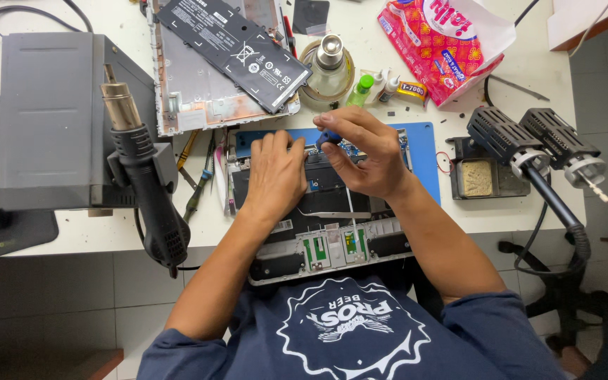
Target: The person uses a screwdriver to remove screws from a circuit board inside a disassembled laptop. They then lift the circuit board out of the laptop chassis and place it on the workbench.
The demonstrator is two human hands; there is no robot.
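Working a screw inside the opened laptop (325,211) with a blue-handled driver (328,136).

The right hand (364,155) is pinching the driver handle between closed fingertips, shaft pointing down into the chassis near its far edge on the blue mat (423,151). The left hand (274,176) is resting flat, fingers extended, gripping nothing, steadying the laptop. Judgement: keeping the driver vertical and pressing lightly is preventing slippage; the tweezers (336,214) are lying nearby.

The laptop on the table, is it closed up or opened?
Opened: the laptop has its cover off, inner parts showing, and the flat black battery lies apart.
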